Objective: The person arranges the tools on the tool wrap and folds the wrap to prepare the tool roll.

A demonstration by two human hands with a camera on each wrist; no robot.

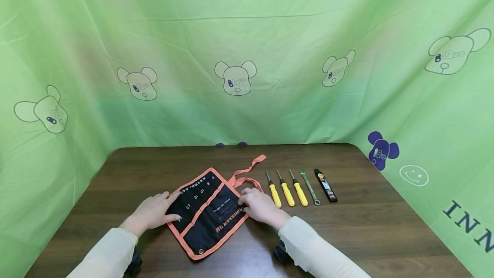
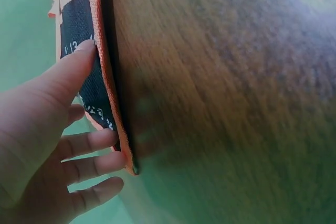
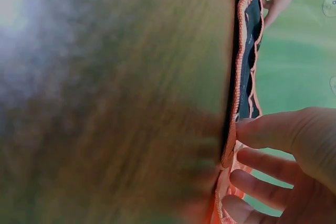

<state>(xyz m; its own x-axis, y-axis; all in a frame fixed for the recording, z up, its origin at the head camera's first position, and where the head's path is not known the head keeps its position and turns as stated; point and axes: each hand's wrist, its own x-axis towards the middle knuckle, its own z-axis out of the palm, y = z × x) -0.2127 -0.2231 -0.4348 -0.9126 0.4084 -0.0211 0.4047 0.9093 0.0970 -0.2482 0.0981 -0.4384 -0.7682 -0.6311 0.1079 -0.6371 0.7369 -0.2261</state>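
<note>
A black tool roll with orange edging, numbered pockets and an orange tie strap lies unfolded at an angle on the table. My left hand rests on its left edge, fingers spread; in the left wrist view the thumb touches the fabric by the printed numbers. At the opposite edge is my right hand. In the right wrist view, the right thumb touches the orange edging and the other fingers lie loosely beside the strap. Part of the roll's right corner is hidden under that hand.
Right of the roll, three yellow-handled screwdrivers lie in a row. Beside them are a green combination wrench and a slim black case with a printed label. A green printed cloth hangs around the brown wooden table.
</note>
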